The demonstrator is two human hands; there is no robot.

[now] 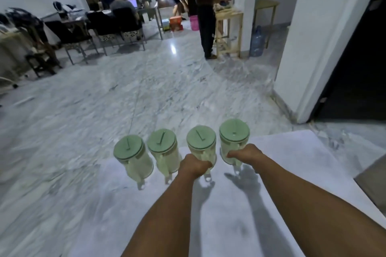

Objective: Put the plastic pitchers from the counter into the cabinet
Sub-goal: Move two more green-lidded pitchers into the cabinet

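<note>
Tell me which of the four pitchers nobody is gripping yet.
The two leftmost pitchers stand free. The left hand grips the third pitcher; the right hand grips the rightmost pitcher.

Four pitchers (165, 148) abreast — on the counter's (282, 173) far edge.

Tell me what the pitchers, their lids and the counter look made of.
Pitchers: clear, glossy plastic by the look; the counter shows through the walls. Lids: opaque pale green, matte, probably plastic. Counter: smooth white slab, likely stone or laminate; I can't tell which.
</note>
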